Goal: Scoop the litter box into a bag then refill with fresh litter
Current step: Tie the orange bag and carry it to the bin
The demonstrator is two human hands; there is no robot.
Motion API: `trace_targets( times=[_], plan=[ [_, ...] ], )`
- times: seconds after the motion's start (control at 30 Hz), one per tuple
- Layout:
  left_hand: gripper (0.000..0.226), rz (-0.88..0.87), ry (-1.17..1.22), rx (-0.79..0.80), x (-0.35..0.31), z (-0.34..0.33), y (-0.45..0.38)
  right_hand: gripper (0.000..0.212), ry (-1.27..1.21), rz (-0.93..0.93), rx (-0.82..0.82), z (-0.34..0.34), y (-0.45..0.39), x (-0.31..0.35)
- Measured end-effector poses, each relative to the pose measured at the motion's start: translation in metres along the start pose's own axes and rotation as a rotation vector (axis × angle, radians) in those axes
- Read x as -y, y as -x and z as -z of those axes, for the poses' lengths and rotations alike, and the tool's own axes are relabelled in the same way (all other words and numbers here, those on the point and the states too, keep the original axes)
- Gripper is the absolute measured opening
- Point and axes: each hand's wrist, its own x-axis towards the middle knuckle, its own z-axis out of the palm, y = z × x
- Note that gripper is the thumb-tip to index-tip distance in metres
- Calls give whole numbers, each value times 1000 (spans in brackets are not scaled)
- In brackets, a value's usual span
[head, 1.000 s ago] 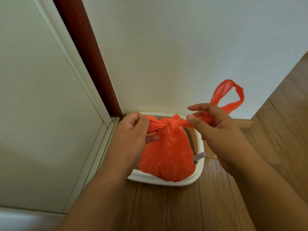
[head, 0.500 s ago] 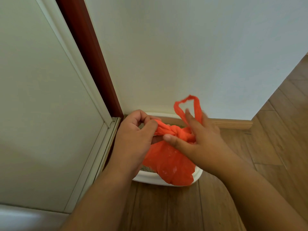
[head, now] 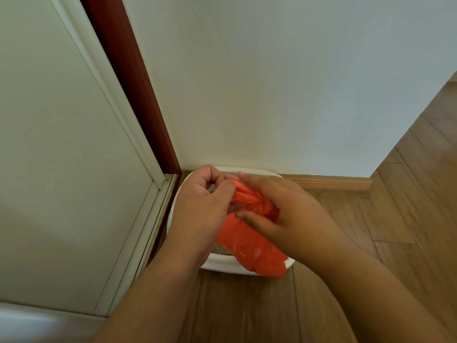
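Observation:
A filled orange plastic bag [head: 252,251] hangs over the white litter box [head: 222,264], which sits on the wood floor against the wall. My left hand [head: 200,209] pinches one twisted handle of the bag at its knot. My right hand [head: 284,209] lies over the knot from the right, fingers curled around the other handle. A small patch of grey litter [head: 218,250] shows under the bag. Most of the box's inside is hidden by the bag and my hands.
A white wall [head: 272,95] rises right behind the box, with a wooden skirting board [head: 331,184] at its foot. A white door panel [head: 61,169] and a dark red frame [head: 131,90] stand to the left. Wood flooring [head: 408,206] stretches right and toward me.
My right hand has moved left over the knot, and the loose handle loop that stuck up is now tucked out of sight. My left hand kept its pinch.

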Motion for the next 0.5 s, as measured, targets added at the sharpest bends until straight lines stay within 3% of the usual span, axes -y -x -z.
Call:
trace_targets(
  times=[0.1,0.17,0.23,0.33,0.5],
  plan=[
    [9,-35,67,36,-1,2,1,66,-8,0,-6,2,0,0],
    [27,-93,76,68,0,2,0,61,-41,5,-28,2,0,1],
    [42,-242,-88,98,3,2,0,51,-98,8,-92,2,-1,-1],
    [35,-501,-451,118,8,1,0,35,-188,-63,-197,4,-2,-5],
    [34,-375,-451,227,14,-3,4,21,-412,-212,-209,12,-2,-4]
  ],
)
